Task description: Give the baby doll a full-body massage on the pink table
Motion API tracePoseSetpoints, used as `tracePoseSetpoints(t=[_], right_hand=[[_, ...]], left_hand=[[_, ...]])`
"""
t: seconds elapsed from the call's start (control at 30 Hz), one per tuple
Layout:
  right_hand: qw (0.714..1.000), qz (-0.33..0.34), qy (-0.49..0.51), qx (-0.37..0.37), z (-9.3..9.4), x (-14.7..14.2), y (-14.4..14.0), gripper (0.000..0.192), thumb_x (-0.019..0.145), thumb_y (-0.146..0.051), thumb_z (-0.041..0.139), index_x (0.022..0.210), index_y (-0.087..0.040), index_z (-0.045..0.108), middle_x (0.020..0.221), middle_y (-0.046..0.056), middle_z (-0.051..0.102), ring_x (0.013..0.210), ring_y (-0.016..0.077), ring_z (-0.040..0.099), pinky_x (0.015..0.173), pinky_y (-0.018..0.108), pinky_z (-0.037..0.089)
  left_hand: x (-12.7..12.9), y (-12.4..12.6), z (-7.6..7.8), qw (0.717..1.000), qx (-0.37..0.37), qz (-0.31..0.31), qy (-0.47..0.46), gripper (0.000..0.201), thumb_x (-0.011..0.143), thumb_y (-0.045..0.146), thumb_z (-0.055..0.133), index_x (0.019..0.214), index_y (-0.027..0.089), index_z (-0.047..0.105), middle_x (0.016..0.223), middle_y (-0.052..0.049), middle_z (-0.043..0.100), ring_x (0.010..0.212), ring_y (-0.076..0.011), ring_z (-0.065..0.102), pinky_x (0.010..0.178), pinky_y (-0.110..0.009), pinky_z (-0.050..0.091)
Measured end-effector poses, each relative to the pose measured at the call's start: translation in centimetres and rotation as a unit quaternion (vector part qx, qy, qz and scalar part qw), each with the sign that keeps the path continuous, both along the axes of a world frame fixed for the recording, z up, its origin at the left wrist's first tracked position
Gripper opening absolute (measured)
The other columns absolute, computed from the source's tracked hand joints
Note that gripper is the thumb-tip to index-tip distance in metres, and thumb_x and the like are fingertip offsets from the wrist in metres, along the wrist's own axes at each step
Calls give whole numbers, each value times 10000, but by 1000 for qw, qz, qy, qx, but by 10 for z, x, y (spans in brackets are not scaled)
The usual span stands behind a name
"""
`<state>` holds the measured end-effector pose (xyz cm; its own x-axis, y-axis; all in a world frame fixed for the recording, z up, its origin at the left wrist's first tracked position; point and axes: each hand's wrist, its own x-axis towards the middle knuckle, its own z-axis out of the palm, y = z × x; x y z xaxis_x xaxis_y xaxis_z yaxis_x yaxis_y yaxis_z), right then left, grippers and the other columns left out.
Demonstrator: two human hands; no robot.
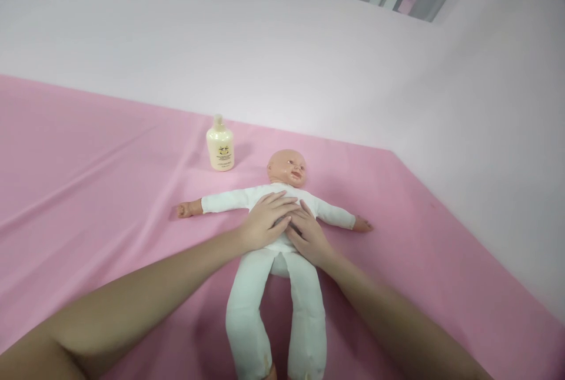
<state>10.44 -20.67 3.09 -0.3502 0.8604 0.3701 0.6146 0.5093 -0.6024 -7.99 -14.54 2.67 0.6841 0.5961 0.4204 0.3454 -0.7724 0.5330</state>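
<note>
I am laying both of my hands flat on the doll [282,262], which is lying on its back in the middle of the pink sheet [88,180], head toward the far wall and legs stretching toward me. My left hand [265,221] is resting palm down across the doll's chest and belly, its fingers [282,203] spread open and pointing to the right and slightly away from me. It is gripping nothing, only pressing on the white cloth of the body. My right hand [309,236] is lying on the right side of the belly, also palm down, with the fingers extended and angled to the far left so that the tips are meeting the fingers of my left hand. It too is open and is closing around nothing. Both of my bare forearms are reaching in from the near edge, one on each side of the doll's legs.

The doll is wearing a white suit; its arms are stretching straight out to the left and right, and its bare head is tilting a little to the right. A cream bottle [220,145] is standing upright on the sheet just beyond the doll's outstretched arm on the left, near the head but apart from it. A pale wall [309,45] is rising behind the sheet.
</note>
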Motion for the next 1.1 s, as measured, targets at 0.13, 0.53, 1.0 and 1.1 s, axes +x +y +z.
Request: tracePoseSetpoints(t=[0.13,0.53,1.0,1.1], right_hand=[[1000,-3,-4,0,0,0,0,279,1043,-209,469,1210,-273,683,1334,58,737,1356,231,629,1347,656,124],[1000,-6,-2,2,-1,-1,0,269,1049,-224,469,1210,-266,680,1324,55,742,1348,233,630,1347,650,107],[1000,-1,-1,2,-1,1,0,241,1052,-238,475,1142,-267,697,1271,41,761,1284,227,661,1347,646,123],[1000,-1,-2,0,-1,1,0,245,1052,-235,474,1149,-267,697,1273,45,758,1296,226,654,1348,645,116]], left_hand=[[0,0,0,1000,1,2,-1,429,1073,289,439,1452,275,638,1565,-39,603,1561,-303,416,1288,-590,328],[1,1,-1,1000,5,3,2,428,1070,282,437,1444,254,644,1561,-51,607,1556,-308,423,1286,-590,328],[2,1,-1,1000,6,3,-5,430,1071,297,439,1448,282,646,1537,-50,627,1550,-312,433,1283,-601,334],[1,1,-1,1000,4,3,-3,432,1072,295,437,1454,273,639,1545,-43,621,1557,-304,423,1289,-588,328]])
